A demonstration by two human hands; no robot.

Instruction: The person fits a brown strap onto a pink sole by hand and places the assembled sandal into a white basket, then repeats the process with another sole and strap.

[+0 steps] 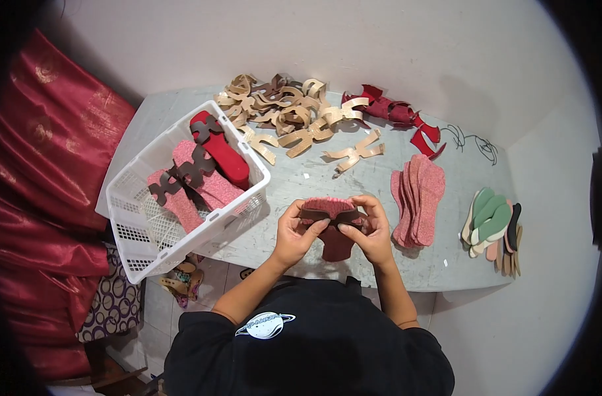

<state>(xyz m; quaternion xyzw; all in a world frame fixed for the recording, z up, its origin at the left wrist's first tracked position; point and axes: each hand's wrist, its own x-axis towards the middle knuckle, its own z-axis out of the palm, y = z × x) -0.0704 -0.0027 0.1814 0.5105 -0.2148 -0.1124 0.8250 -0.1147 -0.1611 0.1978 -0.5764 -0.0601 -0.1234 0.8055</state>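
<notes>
A sandal piece (338, 249) is held in front of my chest, its pink speckled sole curved at the top and its lower part dark reddish-brown. Across it lies a dark brown strap (313, 215). My left hand (294, 232) grips the left edge, thumb pressed on the strap. On the opposite edge my right hand (373, 231) is closed the same way, its thumb near the middle. The fingers behind the piece are partly hidden. To the right lies a stack of pink speckled soles (421, 201).
A white plastic crate (124, 228) at left holds pink soles with brown straps (194, 168) and a red one (229, 155). Gold and brown straps (291, 115) pile at the back, near red straps (393, 112). Green and other soles (492, 214) lie at the table's (301, 177) right.
</notes>
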